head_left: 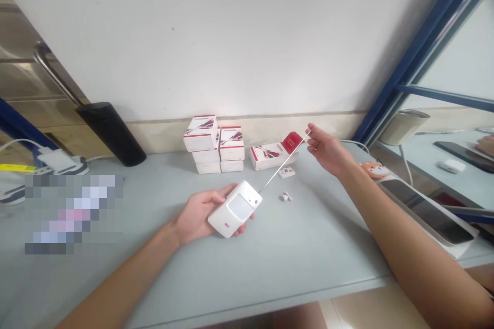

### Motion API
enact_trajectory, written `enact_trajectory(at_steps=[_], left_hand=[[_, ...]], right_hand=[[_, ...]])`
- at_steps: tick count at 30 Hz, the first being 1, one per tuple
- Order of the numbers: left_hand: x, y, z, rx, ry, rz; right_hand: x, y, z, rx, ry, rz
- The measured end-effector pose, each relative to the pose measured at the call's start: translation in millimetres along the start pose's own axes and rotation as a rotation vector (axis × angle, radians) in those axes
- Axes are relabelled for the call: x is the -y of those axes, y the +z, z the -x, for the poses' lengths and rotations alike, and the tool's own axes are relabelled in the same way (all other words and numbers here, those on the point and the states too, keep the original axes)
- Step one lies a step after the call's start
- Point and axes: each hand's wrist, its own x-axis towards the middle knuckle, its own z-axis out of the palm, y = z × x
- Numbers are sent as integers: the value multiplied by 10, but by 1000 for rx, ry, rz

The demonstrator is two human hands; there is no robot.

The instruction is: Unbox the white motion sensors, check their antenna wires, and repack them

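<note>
A white motion detector (236,209) with a pale window on its front rests in my left hand (200,214), whose fingers wrap round it from the left and behind. From its upper right corner a thin metal antenna (283,162) runs up to the right, pulled out long. The far end of it is pinched between the fingertips of my right hand (322,146). Below the antenna, a small white bracket piece (286,172) and another small white part (286,196) lie on the grey table (270,272).
White and red boxes (214,145) are stacked by the wall; an opened box (270,155) lies right of them. A black cylinder (111,133) leans at left near a power strip (69,167). At right are a phone-like dark-topped device (428,211) and an orange figure (374,169).
</note>
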Motion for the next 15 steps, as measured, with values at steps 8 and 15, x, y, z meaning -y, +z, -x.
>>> enact_trajectory(at_steps=[8, 15], left_hand=[[77, -71, -96, 118, 88, -22], [114, -110, -84, 116, 84, -55]], right_hand=[[-8, -37, -38, -73, -98, -18], [-8, -67, -61, -72, -110, -20]])
